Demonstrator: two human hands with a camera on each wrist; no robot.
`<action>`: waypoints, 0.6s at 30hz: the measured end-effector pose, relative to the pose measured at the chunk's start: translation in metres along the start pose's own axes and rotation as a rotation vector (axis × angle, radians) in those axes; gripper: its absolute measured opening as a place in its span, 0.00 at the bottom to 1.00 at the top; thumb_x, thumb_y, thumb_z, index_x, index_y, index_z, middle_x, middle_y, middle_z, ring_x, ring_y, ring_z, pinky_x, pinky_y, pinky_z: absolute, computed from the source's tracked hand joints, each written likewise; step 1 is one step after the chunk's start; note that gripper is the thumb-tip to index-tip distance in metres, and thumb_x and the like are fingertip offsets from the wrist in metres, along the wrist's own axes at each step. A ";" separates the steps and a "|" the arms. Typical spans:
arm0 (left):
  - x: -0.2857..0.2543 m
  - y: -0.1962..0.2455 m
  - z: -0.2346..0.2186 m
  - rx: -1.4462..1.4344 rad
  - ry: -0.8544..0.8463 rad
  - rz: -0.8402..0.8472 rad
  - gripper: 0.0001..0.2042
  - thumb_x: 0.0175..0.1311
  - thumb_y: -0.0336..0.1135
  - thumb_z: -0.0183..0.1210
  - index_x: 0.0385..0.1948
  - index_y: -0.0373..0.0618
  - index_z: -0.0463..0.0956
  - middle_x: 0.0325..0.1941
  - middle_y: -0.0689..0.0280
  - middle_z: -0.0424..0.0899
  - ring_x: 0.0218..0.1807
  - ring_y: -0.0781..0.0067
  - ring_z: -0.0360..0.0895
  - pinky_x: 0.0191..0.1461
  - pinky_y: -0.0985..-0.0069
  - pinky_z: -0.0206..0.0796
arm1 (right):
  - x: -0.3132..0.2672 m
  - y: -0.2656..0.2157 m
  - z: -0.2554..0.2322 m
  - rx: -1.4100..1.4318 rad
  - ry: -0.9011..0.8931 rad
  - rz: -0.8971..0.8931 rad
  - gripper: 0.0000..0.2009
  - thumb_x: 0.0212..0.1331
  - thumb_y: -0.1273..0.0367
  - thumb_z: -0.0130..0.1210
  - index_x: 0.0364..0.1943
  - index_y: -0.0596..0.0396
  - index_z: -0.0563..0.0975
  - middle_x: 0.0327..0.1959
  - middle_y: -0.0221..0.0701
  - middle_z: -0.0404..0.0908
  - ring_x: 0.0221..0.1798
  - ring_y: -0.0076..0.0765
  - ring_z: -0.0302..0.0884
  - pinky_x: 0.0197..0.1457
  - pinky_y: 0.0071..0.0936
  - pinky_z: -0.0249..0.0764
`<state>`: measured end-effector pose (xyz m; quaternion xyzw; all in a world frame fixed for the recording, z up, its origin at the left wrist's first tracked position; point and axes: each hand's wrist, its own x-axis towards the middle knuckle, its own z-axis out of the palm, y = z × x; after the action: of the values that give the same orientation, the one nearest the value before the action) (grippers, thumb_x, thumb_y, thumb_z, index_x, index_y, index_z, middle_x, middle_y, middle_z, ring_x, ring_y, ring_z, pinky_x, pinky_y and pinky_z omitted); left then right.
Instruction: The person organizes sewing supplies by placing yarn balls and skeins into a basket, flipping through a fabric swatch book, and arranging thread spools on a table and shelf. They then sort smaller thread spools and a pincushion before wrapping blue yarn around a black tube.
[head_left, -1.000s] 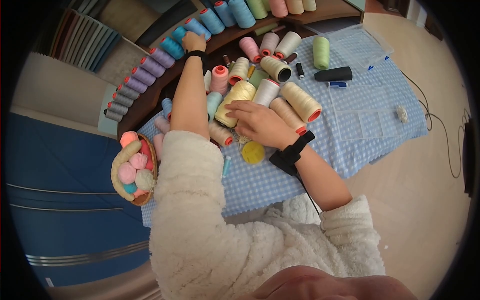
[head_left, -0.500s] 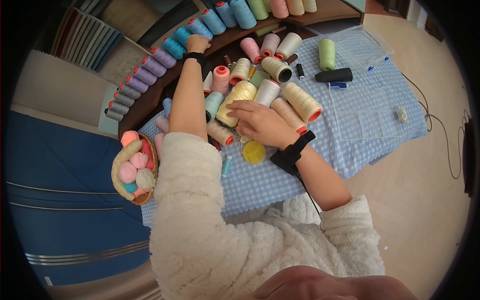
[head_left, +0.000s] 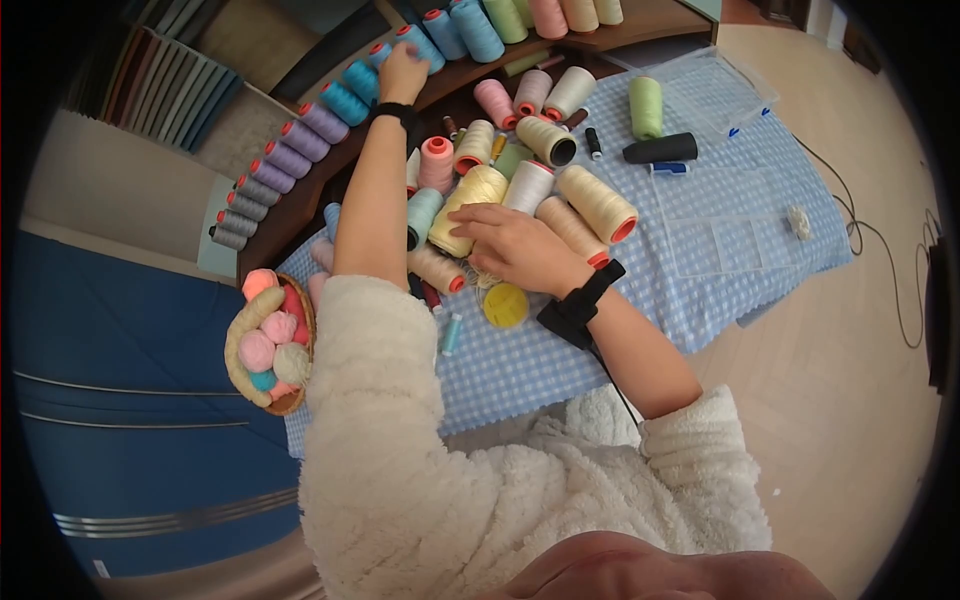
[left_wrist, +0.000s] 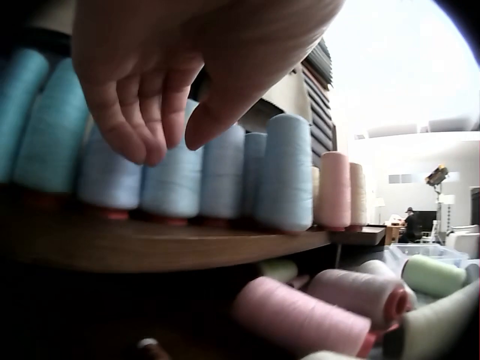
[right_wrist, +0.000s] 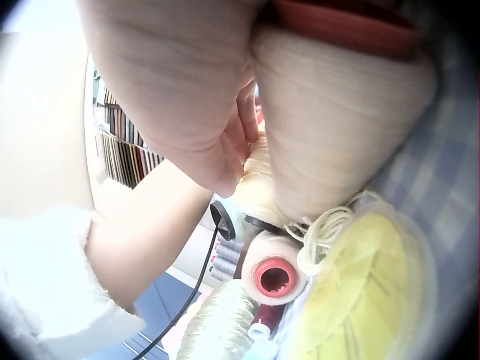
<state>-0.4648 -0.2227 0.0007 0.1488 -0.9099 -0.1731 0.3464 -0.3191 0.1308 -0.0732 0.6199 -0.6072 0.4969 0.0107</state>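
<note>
In the head view my left hand (head_left: 403,76) reaches to the back shelf, over a row of blue thread cones. The left wrist view shows its fingers hanging loosely bent, thumb apart, and overlapping a light-blue thread cone (left_wrist: 171,184); nothing is held between them. A blue thread cone (left_wrist: 110,174) stands to the left of that one. On the table, my right hand (head_left: 522,248) lies with extended fingers against a pale yellow thread cone (head_left: 472,205). A beige thread cone (right_wrist: 337,120) looms beside the right hand in the right wrist view.
Purple and grey cones (head_left: 262,172) continue the shelf row (left_wrist: 225,251) leftward. More cones lie on the checked cloth (head_left: 530,350), with a yellow round box (head_left: 506,305), a small teal spool (head_left: 452,335), a clear compartment case (head_left: 725,245) and a basket (head_left: 290,402) of yarn balls.
My left hand has shifted slightly right and farther back along the blue cones, its fingers now over a more distant part of the row. The right hand has stayed at the pale yellow cone.
</note>
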 end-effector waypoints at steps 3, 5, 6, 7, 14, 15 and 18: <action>0.003 0.062 0.005 -0.008 0.090 0.335 0.27 0.52 0.36 0.67 0.57 0.48 0.72 0.53 0.53 0.78 0.56 0.47 0.77 0.60 0.58 0.71 | -0.001 0.000 0.001 0.010 0.002 -0.004 0.18 0.55 0.73 0.61 0.51 0.59 0.79 0.64 0.37 0.75 0.66 0.45 0.72 0.71 0.39 0.69; 0.005 0.092 0.011 -0.039 0.003 0.389 0.36 0.55 0.29 0.65 0.70 0.49 0.64 0.70 0.51 0.66 0.69 0.44 0.67 0.71 0.61 0.63 | 0.000 0.002 0.001 0.013 0.001 -0.007 0.18 0.55 0.73 0.61 0.51 0.59 0.79 0.64 0.37 0.75 0.66 0.45 0.72 0.71 0.39 0.69; 0.010 0.089 0.021 0.001 -0.009 0.398 0.37 0.55 0.28 0.65 0.71 0.49 0.63 0.70 0.51 0.66 0.69 0.44 0.66 0.71 0.61 0.62 | 0.000 0.002 0.001 0.015 -0.003 -0.007 0.17 0.55 0.73 0.60 0.51 0.59 0.79 0.64 0.37 0.75 0.66 0.45 0.72 0.71 0.39 0.69; 0.017 0.083 0.034 0.041 -0.022 0.406 0.37 0.54 0.28 0.65 0.71 0.50 0.63 0.70 0.51 0.66 0.70 0.45 0.65 0.72 0.61 0.61 | 0.000 0.002 0.001 0.018 -0.007 -0.008 0.17 0.55 0.73 0.60 0.51 0.59 0.79 0.64 0.37 0.75 0.66 0.45 0.72 0.70 0.39 0.69; 0.002 0.128 0.018 0.004 -0.116 0.145 0.33 0.55 0.31 0.67 0.65 0.44 0.65 0.72 0.49 0.66 0.71 0.46 0.65 0.72 0.60 0.61 | -0.001 0.002 0.000 0.042 -0.022 -0.009 0.17 0.56 0.73 0.59 0.51 0.60 0.78 0.64 0.39 0.74 0.66 0.47 0.71 0.71 0.41 0.68; -0.003 0.138 0.015 -0.001 -0.126 0.100 0.31 0.55 0.31 0.67 0.63 0.43 0.67 0.71 0.48 0.67 0.70 0.45 0.66 0.71 0.59 0.61 | -0.001 0.003 0.001 0.047 -0.020 -0.011 0.17 0.56 0.73 0.59 0.51 0.60 0.78 0.64 0.39 0.74 0.66 0.47 0.71 0.71 0.41 0.68; -0.001 0.105 0.044 0.211 0.230 0.390 0.29 0.55 0.34 0.68 0.59 0.38 0.68 0.60 0.45 0.77 0.62 0.43 0.74 0.63 0.57 0.69 | -0.002 0.004 0.002 0.037 -0.013 -0.021 0.17 0.56 0.73 0.59 0.51 0.60 0.78 0.64 0.39 0.74 0.66 0.47 0.71 0.71 0.41 0.68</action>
<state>-0.5097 -0.1183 0.0132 0.0245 -0.8891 0.0110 0.4570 -0.3207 0.1299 -0.0774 0.6297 -0.5914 0.5038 0.0005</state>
